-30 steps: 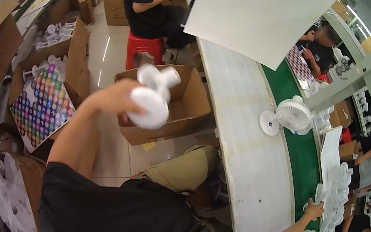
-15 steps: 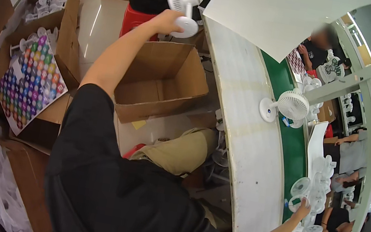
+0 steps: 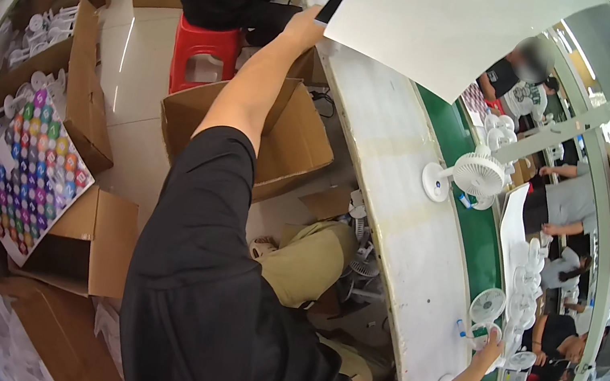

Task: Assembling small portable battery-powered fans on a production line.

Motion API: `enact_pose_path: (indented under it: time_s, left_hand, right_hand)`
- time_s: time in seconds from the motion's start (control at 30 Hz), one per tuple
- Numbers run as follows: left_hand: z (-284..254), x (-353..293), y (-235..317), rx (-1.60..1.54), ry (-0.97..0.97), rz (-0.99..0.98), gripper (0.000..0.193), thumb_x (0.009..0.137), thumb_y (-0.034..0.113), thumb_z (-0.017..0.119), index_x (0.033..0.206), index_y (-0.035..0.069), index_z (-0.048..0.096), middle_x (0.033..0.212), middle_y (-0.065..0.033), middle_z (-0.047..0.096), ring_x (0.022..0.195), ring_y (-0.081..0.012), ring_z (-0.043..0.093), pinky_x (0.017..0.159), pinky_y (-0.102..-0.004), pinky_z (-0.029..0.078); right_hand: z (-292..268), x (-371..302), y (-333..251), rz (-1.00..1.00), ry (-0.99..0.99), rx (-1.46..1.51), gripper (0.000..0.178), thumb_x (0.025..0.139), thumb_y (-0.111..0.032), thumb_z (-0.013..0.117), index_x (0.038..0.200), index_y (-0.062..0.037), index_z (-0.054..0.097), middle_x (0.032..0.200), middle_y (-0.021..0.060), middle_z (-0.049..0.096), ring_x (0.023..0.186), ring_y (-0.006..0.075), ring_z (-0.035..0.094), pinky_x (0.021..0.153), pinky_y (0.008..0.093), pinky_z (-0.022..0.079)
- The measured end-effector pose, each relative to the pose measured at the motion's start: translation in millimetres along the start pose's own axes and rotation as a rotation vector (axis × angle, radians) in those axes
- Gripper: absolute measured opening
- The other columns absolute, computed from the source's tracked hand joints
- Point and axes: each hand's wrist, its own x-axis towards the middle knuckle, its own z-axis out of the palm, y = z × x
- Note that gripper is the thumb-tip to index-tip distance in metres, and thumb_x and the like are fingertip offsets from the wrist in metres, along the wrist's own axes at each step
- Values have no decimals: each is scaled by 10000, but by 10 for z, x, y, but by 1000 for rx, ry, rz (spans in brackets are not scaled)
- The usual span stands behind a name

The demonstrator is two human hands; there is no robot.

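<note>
My left arm reaches to the upper left. My left hand is at the edge of a large white panel, which hides its fingers and anything in them. At the right, my right hand is closed on a small white fan, whose round grille faces up beside a green strip. A white desk fan with a round base stands farther along the white bench.
An open cardboard box sits on the floor beside the bench. More boxes on the left hold white fans and a sheet of coloured circles. A red stool with a seated person is beyond. Several people work across the bench.
My left hand has moved right to the white panel; the white fan it held is out of sight. The view has shifted slightly. My right hand stays on the small fan.
</note>
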Motion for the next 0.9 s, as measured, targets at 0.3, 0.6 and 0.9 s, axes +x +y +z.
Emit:
enact_pose_path:
  time_s: [0.3, 0.6, 0.9]
  left_hand:
    - [866, -184, -537, -233, 94, -248, 513, 808, 171, 667, 1285, 39, 533, 1060, -246, 655, 985, -436, 624, 822, -423, 515]
    - [600, 318, -633, 356, 195, -212, 569, 846, 308, 659, 1344, 68, 524, 1204, -165, 648, 1053, -326, 633, 910, -370, 489]
    - [1194, 772, -622, 1150, 446, 312, 556, 966, 459, 448, 1380, 96, 526, 1407, -156, 525, 1292, -328, 491, 1125, -396, 341]
  right_hand:
    - [325, 42, -45, 195, 32, 319, 296, 877, -224, 675, 1058, 1, 610, 987, 119, 628, 853, 205, 579, 822, 295, 467]
    - [589, 89, 54, 351, 162, 625, 257, 893, -195, 665, 1045, 4, 606, 947, 86, 625, 829, 152, 566, 807, 253, 454]
    - [670, 70, 117, 471, 222, 852, 252, 896, -200, 666, 1039, -1, 605, 944, 79, 619, 825, 145, 548, 800, 238, 433]
